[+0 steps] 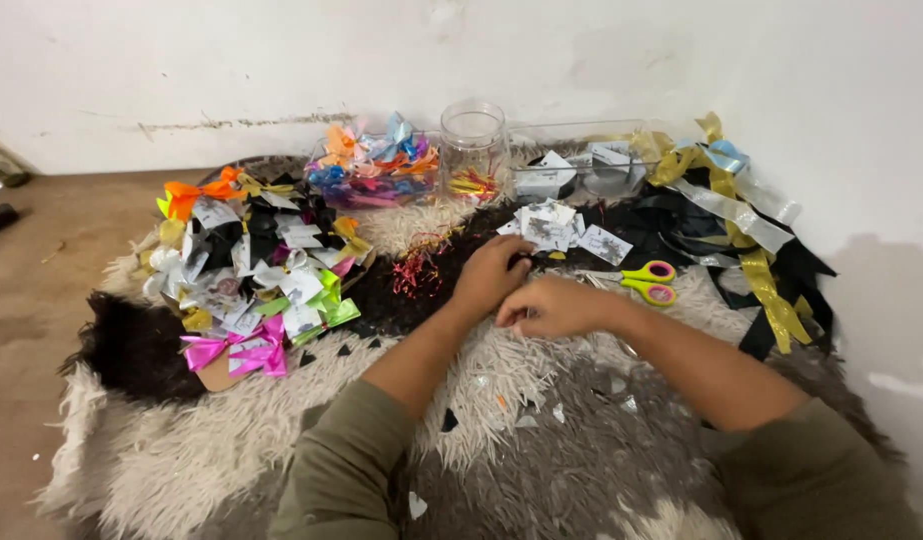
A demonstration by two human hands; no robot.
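Observation:
My left hand (491, 272) and my right hand (553, 305) meet over the shaggy rug (181, 450), fingers pinched together around something small and dark that I cannot make out. Just beyond my left hand lies a loose stack of small white cards (556, 228). Scissors with pink and yellow-green handles (649, 281) rest to the right of my right hand. A tangle of red curled ribbon (418, 268) lies left of my left hand.
A heap of ribbon bows on cards (251, 270) fills the left side, with pink bows (243, 350) at its front. At the back stand a clear tub of coloured bows (376, 165), a glass jar (473, 145) and a clear tray (581, 165). Gold, silver and black ribbons (746, 235) trail along the right wall.

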